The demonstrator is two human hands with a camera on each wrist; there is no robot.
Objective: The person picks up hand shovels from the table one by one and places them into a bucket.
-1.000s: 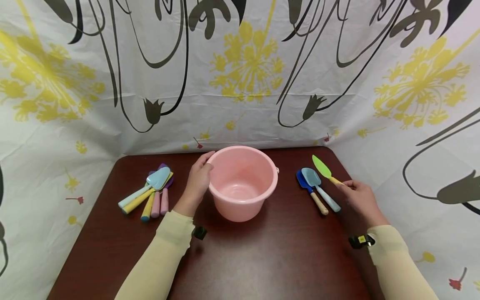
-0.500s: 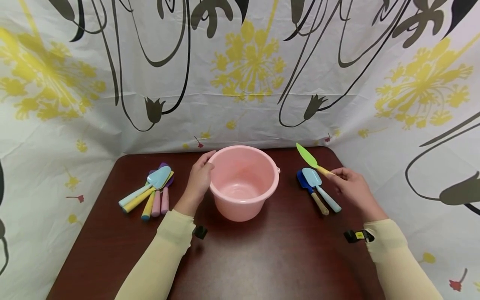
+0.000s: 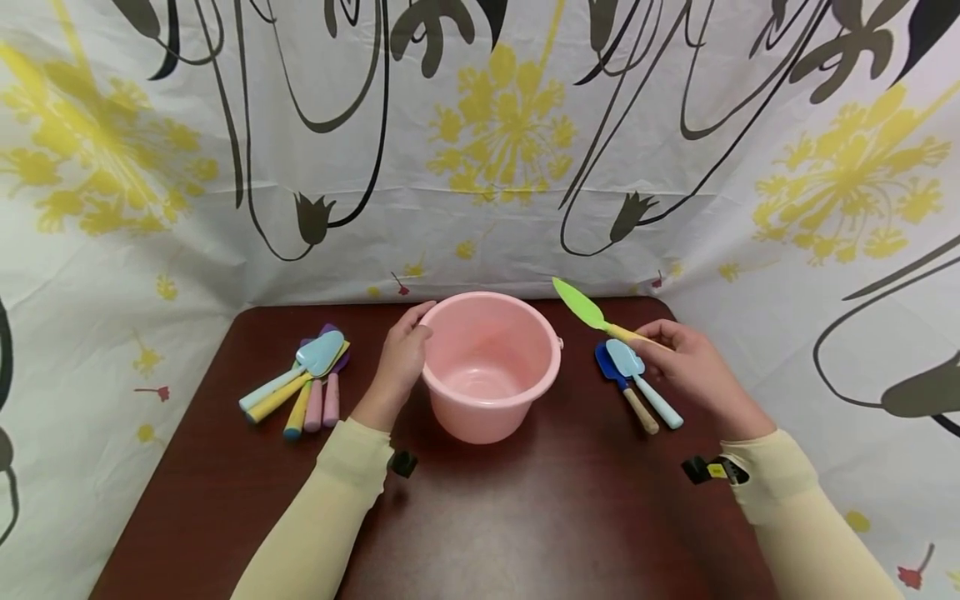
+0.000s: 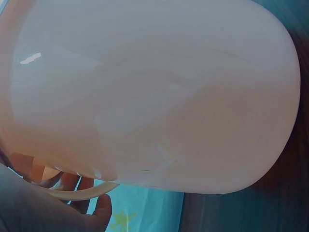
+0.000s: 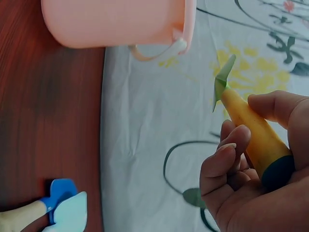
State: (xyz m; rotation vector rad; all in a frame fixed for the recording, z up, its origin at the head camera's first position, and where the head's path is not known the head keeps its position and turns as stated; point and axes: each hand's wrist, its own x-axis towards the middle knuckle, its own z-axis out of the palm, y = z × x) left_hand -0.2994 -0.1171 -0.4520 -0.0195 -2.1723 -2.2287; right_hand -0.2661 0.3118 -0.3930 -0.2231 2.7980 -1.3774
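Observation:
A pink bucket point(image 3: 478, 417) stands upright at the middle of the table, near its back. My left hand point(image 3: 399, 360) holds the bucket's left rim; in the left wrist view its fingers point(image 4: 102, 208) show beside the pale carrying handle point(image 4: 84, 194). To the right, my right hand point(image 3: 693, 371) grips a small garden trowel point(image 3: 579, 304) by its yellow handle. The trowel's green blade points up and left toward the bucket, raised over the table. Thumb and fingers wrap the dark-ended handle point(image 5: 256, 133) in the right wrist view.
Below the right hand lie a dark blue shovel point(image 3: 609, 363) with a wooden handle and a light blue trowel point(image 3: 624, 358). Several more small tools, topped by another light blue trowel point(image 3: 321, 353), are piled at left. A patterned cloth point(image 3: 405, 150) hangs behind the brown table point(image 3: 480, 517).
My right hand has carried the green trowel left and slightly up, closer to the bucket, passing over the two tools at right. The left hand and the bucket stay in place.

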